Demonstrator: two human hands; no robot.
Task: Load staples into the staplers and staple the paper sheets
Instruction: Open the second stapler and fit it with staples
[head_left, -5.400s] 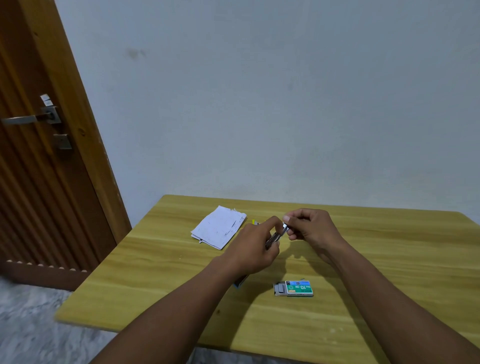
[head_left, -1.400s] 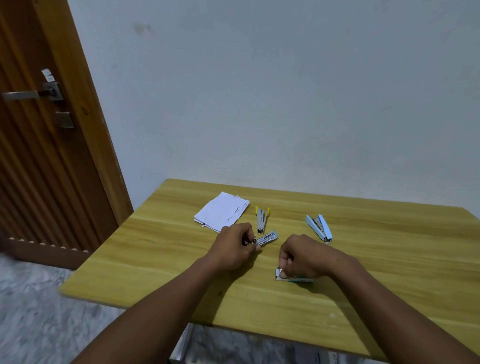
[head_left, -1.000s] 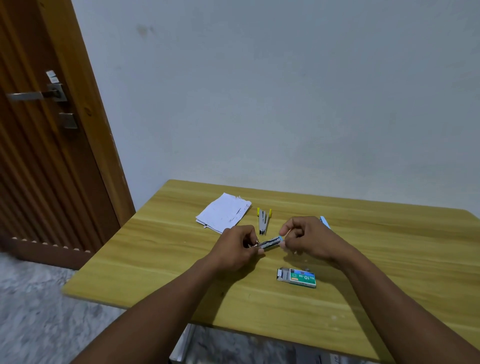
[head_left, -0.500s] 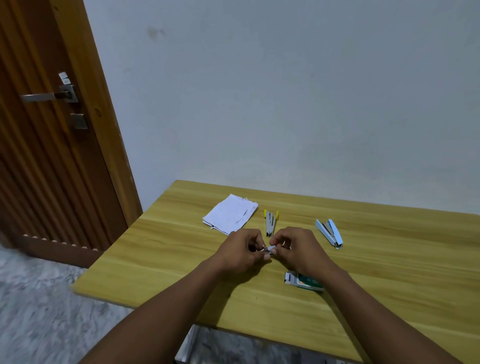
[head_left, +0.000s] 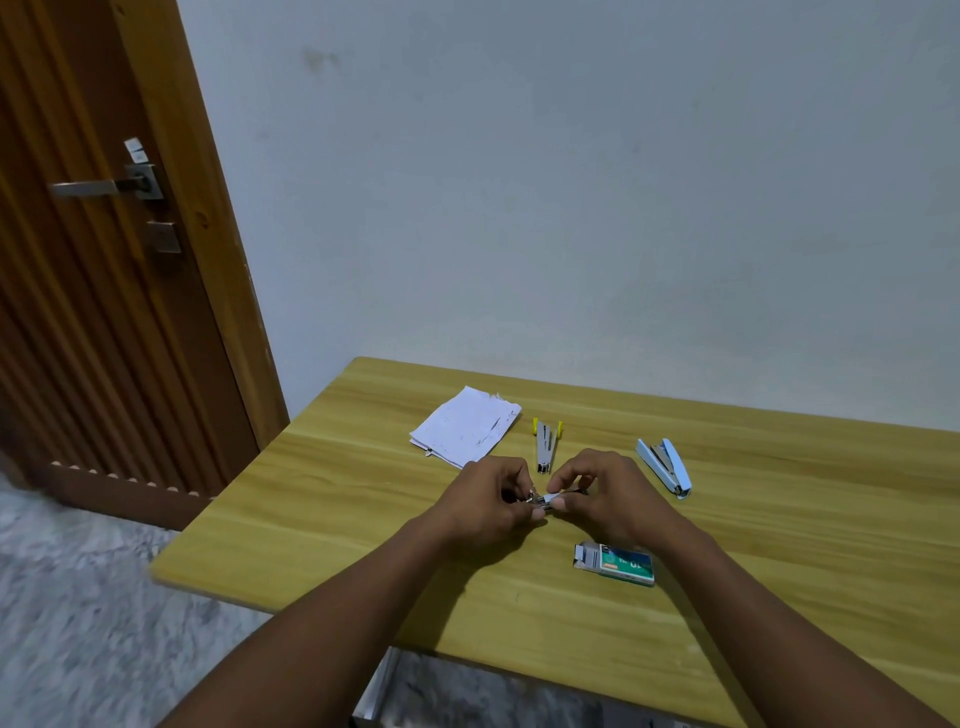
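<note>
head view, looking forward and down over a wooden table (head_left: 322, 525) set against a pale wall (head_left: 571, 182). left hand (head_left: 483, 506) and right hand (head_left: 605, 499) meet over the middle of the table, fingertips nearly touching. between them sits a small metal stapler (head_left: 543, 500) — the left hand is closed on its left end, thumb and fingers pinched around it. the right hand's thumb and forefinger pinch at the stapler's right end; whether they hold a strip of staples or just the stapler body is too small to tell. whether the stapler rests on the table or is lifted off it cannot be told either.

far of the hands, just beyond the fingertips, a yellow-tipped stapler (head_left: 545, 447) lies open and flat, its length running far to near. left of it, at the far side, a small stack of paper sheets (head_left: 465, 426) lies slightly fanned, well clear of the hands. right of the hands a pale blue stapler (head_left: 667, 466) lies on its side, angled, apart from everything else.

near side, just beside the right wrist — a green staple box (head_left: 618, 563), its left end open with a grey inner tray showing.

brown ribbed door (head_left: 93, 322) with a metal handle (head_left: 104, 184) stands at far left.
</note>
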